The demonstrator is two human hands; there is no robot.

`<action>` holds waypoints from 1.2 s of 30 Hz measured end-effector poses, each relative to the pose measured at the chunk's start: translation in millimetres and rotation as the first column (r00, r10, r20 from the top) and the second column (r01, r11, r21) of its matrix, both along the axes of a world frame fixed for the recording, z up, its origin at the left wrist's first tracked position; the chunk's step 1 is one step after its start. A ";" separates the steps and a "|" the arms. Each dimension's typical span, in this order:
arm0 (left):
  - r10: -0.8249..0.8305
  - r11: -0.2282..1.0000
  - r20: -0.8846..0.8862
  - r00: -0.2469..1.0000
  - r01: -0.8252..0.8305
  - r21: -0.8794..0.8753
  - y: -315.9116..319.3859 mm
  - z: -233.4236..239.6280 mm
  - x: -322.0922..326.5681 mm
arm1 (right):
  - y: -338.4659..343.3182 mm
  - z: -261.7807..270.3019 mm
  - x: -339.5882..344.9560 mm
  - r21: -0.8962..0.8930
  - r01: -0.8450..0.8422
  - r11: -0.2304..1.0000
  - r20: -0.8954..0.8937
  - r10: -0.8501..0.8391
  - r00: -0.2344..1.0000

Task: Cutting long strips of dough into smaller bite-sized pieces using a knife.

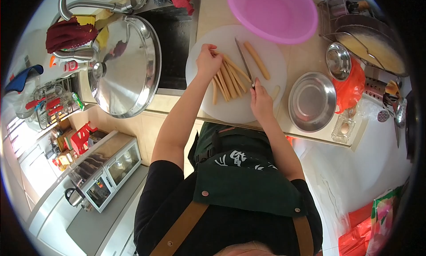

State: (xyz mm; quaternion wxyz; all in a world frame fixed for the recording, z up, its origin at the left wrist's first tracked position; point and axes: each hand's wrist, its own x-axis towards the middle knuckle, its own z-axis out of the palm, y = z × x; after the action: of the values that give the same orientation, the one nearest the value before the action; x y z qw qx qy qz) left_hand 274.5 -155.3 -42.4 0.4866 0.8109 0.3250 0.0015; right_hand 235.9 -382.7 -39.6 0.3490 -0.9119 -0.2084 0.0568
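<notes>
A round white cutting board (229, 113) lies on the counter before me. On its left half several long light-brown food sticks (228, 82) fan out. My left hand (209, 61) rests at their far end, fingers bent and touching them; whether it grips one is hard to tell. In my right hand (261, 101) is the handle of a kitchen knife (244, 60), its blade pointing away over the board, just right of the sticks. One thicker brown stick (256, 60) lies apart, right of the blade. A pale piece (275, 92) lies near the board's right edge.
A pink plastic basin (276, 15) overlaps the board's far right edge. Right of the board stand a metal bowl (312, 102), a smaller one (338, 61) and a red plastic bag (352, 84). At left, a large steel lid (124, 66) stands beside the dark sink (171, 50).
</notes>
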 end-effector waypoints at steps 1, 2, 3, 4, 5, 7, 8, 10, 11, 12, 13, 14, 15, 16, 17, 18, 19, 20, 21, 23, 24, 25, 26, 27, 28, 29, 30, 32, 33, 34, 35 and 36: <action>-0.011 0.999 -0.012 1.000 0.011 0.030 0.5 0.3 0.2 | 0.0 1.8 -0.1 -0.030 -0.013 0.999 -0.007 0.013 1.000; -0.010 0.999 -0.012 1.000 0.011 0.030 -0.2 3.3 1.6 | -0.7 2.4 -0.3 -0.030 -0.013 0.999 -0.008 0.013 1.000; -0.029 0.998 -0.053 0.998 0.032 0.057 -0.7 6.1 3.7 | -1.6 2.6 -0.4 -0.027 -0.020 0.999 -0.005 0.020 1.000; -0.046 0.995 -0.095 0.994 0.054 0.083 -1.2 9.0 5.5 | -2.2 3.0 -0.6 -0.023 -0.028 0.999 -0.002 0.028 1.000; -0.045 0.995 -0.095 0.994 0.053 0.083 -1.4 11.5 6.7 | -2.1 4.5 -0.8 -0.023 -0.029 0.999 -0.003 0.029 1.000; -0.079 0.986 -0.154 0.985 0.100 0.134 -1.5 15.5 8.3 | -1.8 7.2 -0.9 0.013 -0.018 1.000 -0.031 0.018 0.999; -0.080 0.986 -0.154 0.985 0.101 0.134 -2.0 17.1 9.5 | -2.0 5.0 -1.0 0.012 -0.017 1.000 -0.031 0.018 0.999; -0.114 0.980 -0.172 0.979 0.139 0.145 -3.1 18.9 11.4 | -2.6 -2.3 -0.6 0.137 0.031 0.990 -0.045 -0.025 0.999; -0.113 0.980 -0.172 0.979 0.139 0.145 -2.9 18.2 11.8 | -2.6 -3.3 0.5 0.138 0.031 0.990 -0.045 -0.025 0.999; -0.129 0.976 -0.161 0.979 0.154 0.155 -2.7 17.2 12.4 | -2.8 -4.2 1.4 0.146 0.051 0.988 -0.116 -0.034 0.993; -0.144 0.972 -0.151 0.978 0.168 0.166 -2.7 16.4 13.2 | -3.2 -4.8 2.0 0.152 0.071 0.986 -0.187 -0.042 0.982; -0.142 0.972 -0.151 0.978 0.167 0.166 -2.9 17.4 14.5 | -3.2 -3.4 2.6 0.153 0.070 0.986 -0.187 -0.040 0.982; -0.172 0.964 -0.148 0.974 0.198 0.180 -3.6 18.3 16.5 | -3.7 -1.5 3.4 0.156 0.068 0.985 -0.214 -0.034 0.976; -0.201 0.954 -0.146 0.969 0.227 0.194 -4.7 19.1 18.4 | -3.7 0.0 4.0 0.159 0.067 0.985 -0.241 -0.027 0.970; -0.202 0.954 -0.146 0.969 0.228 0.192 -9.1 21.6 20.4 | -4.5 0.3 4.2 0.157 0.067 0.985 -0.241 -0.028 0.970; -0.231 0.896 -0.136 0.963 0.265 0.355 -15.0 24.1 21.8 | -5.2 0.5 4.3 0.155 0.063 0.986 -0.247 -0.023 0.969; -0.261 0.811 -0.131 0.956 0.291 0.508 -20.3 26.3 21.6 | -5.8 0.4 4.2 0.153 0.059 0.987 -0.253 -0.019 0.967; -0.262 0.811 -0.131 0.956 0.291 0.507 -24.6 28.4 19.9 | -6.1 0.4 4.4 0.152 0.060 0.987 -0.254 -0.019 0.967; -0.390 0.679 -0.077 0.918 0.343 0.649 -28.9 30.5 16.8 | -6.4 0.2 4.7 0.165 0.058 0.985 -0.247 -0.016 0.969; -0.516 0.521 -0.047 0.855 0.357 0.775 -38.4 36.6 6.5 | -6.1 0.5 5.3 0.179 0.056 0.982 -0.239 -0.012 0.971; -0.661 0.429 -0.083 0.746 0.466 0.774 -44.0 39.9 -1.0 | -5.7 0.5 5.4 0.172 0.056 0.983 -0.233 -0.015 0.972; -0.783 0.318 -0.119 0.611 0.556 0.768 -48.8 42.0 -7.1 | -5.2 0.6 5.5 0.166 0.057 0.985 -0.228 -0.018 0.974; -0.784 0.316 -0.120 0.609 0.558 0.768 -53.2 41.3 -12.8 | -4.8 1.2 5.7 0.166 0.060 0.984 -0.228 -0.020 0.973; -0.815 0.306 -0.115 0.568 0.591 0.746 -57.2 39.0 -18.4 | -4.4 1.9 6.1 0.138 0.054 0.989 -0.241 -0.019 0.970; -0.844 0.294 -0.109 0.525 0.623 0.725 -59.4 36.6 -21.5 | -3.9 3.0 6.5 0.109 0.047 0.993 -0.254 -0.018 0.967; -0.844 0.294 -0.109 0.525 0.624 0.724 -60.7 35.4 -22.3 | -3.6 4.4 6.8 0.109 0.048 0.993 -0.254 -0.019 0.967; -0.847 0.288 -0.099 0.522 0.608 0.740 -61.7 34.2 -23.0 | -3.0 5.9 7.1 0.105 0.048 0.993 -0.273 -0.017 0.962; -0.850 0.282 -0.088 0.519 0.592 0.755 -62.3 33.2 -23.3 | -3.2 7.7 7.8 0.100 0.048 0.994 -0.292 -0.016 0.956; -0.859 0.272 -0.087 0.504 0.594 0.757 -61.6 33.4 -23.0 | -3.4 8.1 8.2 0.094 0.047 0.994 -0.306 -0.017 0.952; -0.868 0.262 -0.085 0.490 0.596 0.759 -60.8 33.6 -22.6 | -3.6 8.5 8.5 0.087 0.047 0.995 -0.321 -0.017 0.947; -0.868 0.261 -0.086 0.489 0.596 0.759 -59.4 34.3 -22.1 | -3.8 8.4 8.8 0.087 0.048 0.995 -0.321 -0.017 0.947; -0.883 0.229 -0.103 0.459 0.610 0.758 -57.5 35.4 -21.7 | -4.2 8.2 9.3 0.104 0.047 0.993 -0.317 -0.011 0.948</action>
State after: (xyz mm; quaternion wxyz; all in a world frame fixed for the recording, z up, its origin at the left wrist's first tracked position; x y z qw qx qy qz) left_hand 252.9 -212.9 -7.1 0.1195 0.9640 -0.2354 0.0318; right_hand 245.2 -386.9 -31.4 0.4285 -0.8732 -0.1392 0.1855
